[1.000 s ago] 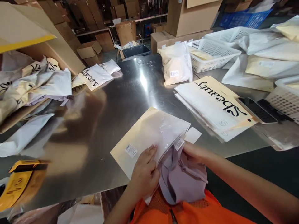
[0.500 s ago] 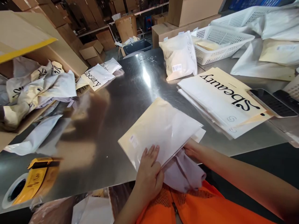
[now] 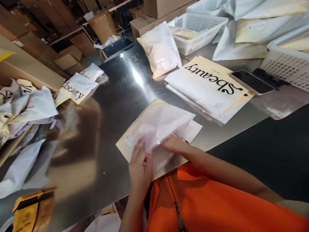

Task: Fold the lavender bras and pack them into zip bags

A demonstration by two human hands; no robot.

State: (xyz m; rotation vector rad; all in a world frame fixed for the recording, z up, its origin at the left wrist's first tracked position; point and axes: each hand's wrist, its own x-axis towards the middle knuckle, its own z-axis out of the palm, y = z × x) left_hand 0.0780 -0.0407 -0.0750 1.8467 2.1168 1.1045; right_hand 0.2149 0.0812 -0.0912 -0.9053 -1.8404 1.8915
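Observation:
A white and cream plastic mailing bag [image 3: 156, 120] with a small label lies on the metal table in front of me. My left hand [image 3: 141, 164] grips its near edge, fingers on top and thumb alongside, slightly blurred. My right hand [image 3: 172, 144] reaches into the bag's opening, so its fingers are hidden. A white card or flap [image 3: 193, 131] sticks out beside my right wrist. The lilac-grey cloth is no longer visible outside the bag.
Flat printed bags [image 3: 207, 87] are stacked at right, beside a phone [image 3: 252, 82]. A filled bag [image 3: 159, 50] stands near a white basket [image 3: 200, 32]. At left are a carton of bags [image 3: 31, 69], two printed parcels [image 3: 77, 87] and a yellow tape dispenser [image 3: 27, 212].
The lilac-grey cloth that hung out of the bag's opening has gone inside, my right hand moving in with it. The view has shifted to the right.

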